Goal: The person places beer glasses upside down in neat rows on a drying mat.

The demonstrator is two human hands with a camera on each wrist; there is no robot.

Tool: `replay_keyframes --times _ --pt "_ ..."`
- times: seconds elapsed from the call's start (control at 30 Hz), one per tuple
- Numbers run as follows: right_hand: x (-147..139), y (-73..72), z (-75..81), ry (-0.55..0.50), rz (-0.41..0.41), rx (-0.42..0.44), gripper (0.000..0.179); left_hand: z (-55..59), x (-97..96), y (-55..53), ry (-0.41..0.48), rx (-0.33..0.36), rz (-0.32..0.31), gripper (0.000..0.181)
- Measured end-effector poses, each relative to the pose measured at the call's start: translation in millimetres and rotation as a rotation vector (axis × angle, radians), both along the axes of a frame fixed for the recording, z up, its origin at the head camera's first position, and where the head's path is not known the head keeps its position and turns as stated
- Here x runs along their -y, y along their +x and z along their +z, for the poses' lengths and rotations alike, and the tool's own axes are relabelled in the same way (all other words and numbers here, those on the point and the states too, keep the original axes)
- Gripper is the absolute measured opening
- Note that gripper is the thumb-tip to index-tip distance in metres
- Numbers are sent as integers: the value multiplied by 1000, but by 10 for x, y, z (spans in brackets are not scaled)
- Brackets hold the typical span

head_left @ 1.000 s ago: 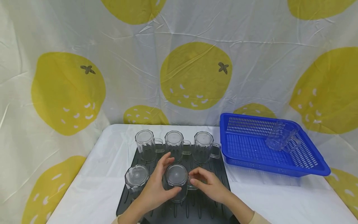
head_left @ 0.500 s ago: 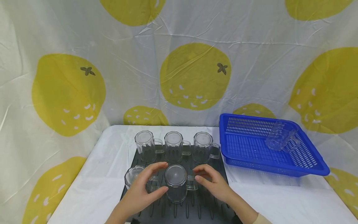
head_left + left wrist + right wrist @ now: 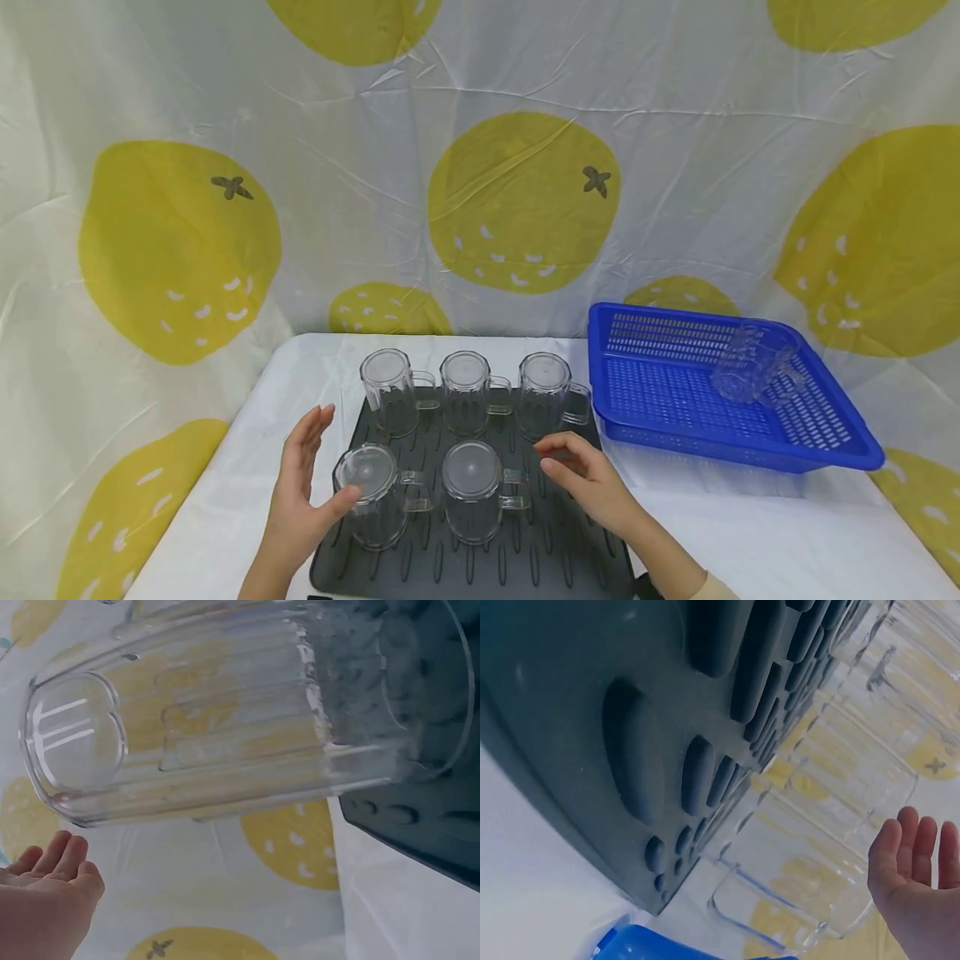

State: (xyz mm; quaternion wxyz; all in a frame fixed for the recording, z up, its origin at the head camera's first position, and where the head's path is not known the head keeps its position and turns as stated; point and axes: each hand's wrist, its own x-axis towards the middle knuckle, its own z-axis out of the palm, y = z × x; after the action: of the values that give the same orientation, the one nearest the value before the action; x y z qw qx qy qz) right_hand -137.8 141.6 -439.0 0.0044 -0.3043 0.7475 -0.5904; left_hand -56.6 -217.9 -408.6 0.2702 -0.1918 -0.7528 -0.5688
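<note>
Two clear glass mugs stand upside down at the front of a dark ridged drying mat, handles toward the right. Beside the front-left mug is my left hand, fingers raised and thumb apart; the thumb overlaps the mug in the head view. The left wrist view shows that hand off the glass, holding nothing. To the right of the front-middle mug, my right hand hovers over the mat with fingers loosely bent and nothing in them.
Three more upturned glass mugs line the mat's back edge: left, middle and right. A blue plastic basket sits at the back right, with a mug lying inside. A lemon-print curtain hangs behind the white-covered table.
Both hands have come away from the front-middle mug. The left has moved left to beside the front-left mug; the right has drawn back slightly to the right. The mugs stay in place.
</note>
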Motion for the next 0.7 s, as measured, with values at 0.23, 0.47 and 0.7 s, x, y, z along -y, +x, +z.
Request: replay_keyframes --times 0.23,0.47,0.7 --pt "-52 -20 53 -21 -14 20 19 -222 170 109 -205 321 150 105" --pt "-109 -30 113 -47 -21 -12 20 -377 234 183 -360 562 142 112" --pt "-234 -65 253 -72 -72 -47 20 -500 258 180 -520 726 102 126"
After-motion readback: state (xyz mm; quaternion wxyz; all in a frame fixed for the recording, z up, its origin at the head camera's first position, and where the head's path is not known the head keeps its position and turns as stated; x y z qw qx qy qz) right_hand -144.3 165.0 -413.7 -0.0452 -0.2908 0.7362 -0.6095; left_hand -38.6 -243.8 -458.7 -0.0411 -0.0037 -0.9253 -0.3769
